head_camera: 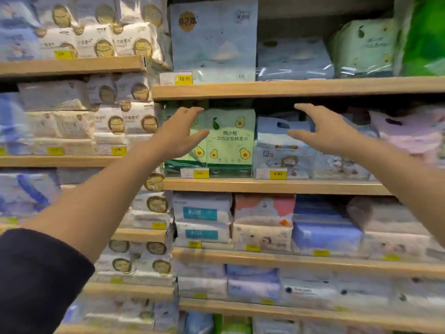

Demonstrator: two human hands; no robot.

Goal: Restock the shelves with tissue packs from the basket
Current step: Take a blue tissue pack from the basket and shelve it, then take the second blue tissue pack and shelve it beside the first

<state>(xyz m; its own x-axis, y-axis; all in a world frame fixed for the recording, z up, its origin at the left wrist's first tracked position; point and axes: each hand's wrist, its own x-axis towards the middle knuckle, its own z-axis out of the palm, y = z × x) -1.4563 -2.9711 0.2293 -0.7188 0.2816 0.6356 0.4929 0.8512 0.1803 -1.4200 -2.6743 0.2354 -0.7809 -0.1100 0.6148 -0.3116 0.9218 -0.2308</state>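
A green tissue pack [230, 143] printed with avocados stands upright on the middle wooden shelf [277, 185]. My left hand [180, 133] is spread in front of the pack's left side, fingers apart, holding nothing. My right hand [325, 128] hovers open to the right, in front of a pale blue pack with a handle hole [281, 150]. Whether either hand touches a pack is unclear. The basket is out of view.
Wooden shelves full of tissue packs fill the view. White packs with gold emblems [96, 42] are stacked at left. A tall blue pack [214, 42] stands on the upper shelf [289, 88]. Yellow price tags [183, 78] line the shelf edges. Blue and white packs [322, 232] lie below.
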